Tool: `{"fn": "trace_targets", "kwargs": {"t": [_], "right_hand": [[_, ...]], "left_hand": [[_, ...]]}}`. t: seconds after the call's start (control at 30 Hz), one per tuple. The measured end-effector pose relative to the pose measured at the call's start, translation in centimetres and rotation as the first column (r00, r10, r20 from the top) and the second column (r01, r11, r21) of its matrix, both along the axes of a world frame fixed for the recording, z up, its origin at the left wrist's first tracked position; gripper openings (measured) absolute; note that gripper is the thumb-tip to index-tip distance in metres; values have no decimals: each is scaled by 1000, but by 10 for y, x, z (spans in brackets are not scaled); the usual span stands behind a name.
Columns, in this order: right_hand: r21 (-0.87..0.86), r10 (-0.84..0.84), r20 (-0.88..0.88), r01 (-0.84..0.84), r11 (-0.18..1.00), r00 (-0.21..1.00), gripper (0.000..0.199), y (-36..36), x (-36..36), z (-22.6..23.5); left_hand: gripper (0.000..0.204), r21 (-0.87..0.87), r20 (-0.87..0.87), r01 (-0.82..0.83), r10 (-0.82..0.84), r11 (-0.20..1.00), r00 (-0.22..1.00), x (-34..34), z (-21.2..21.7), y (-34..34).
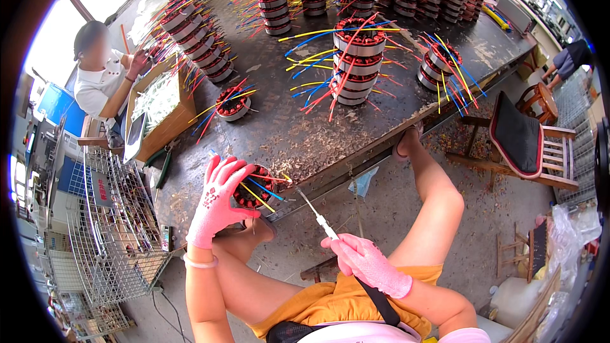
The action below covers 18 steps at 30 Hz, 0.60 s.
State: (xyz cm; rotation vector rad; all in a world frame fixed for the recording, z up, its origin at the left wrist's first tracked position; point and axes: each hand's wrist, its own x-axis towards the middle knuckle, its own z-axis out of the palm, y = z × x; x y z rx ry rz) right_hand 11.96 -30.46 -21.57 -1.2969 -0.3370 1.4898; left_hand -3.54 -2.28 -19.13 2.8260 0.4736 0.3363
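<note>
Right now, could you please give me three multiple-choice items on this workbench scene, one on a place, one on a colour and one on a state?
1. Where does the wound coil ring under the left hand lie?
A. at the near edge of the dark workbench
B. on the wooden chair
C. in the wire basket

2. What colour are the gloves on both hands?
A. blue
B. pink
C. black

3. What is the right hand doing?
A. resting flat and open on the knee
B. closed in a grip on a thin pointed tool
C. holding a cup

Answers: 1 A, the ring sits at the table's near edge under the gloved fingers; 2 B, both gloves show pink; 3 B, the fingers are wrapped round the tool's white handle, its tip aimed toward the ring.
</note>
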Motion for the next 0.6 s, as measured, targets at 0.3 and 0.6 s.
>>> {"fn": "trace_targets", "kwargs": {"t": [0.3,0.6], "right_hand": [[7,2,3,-2,1000,1000,35,-1,0,-2],[2,-22,-7,22,1000,1000,33,-1,-2,-6]], "left_hand": [[90,3,3,3,-3,1000,1000,0,0,0],[91,-21,-12,3,-3,1000,1000,0,-1,2]]}}
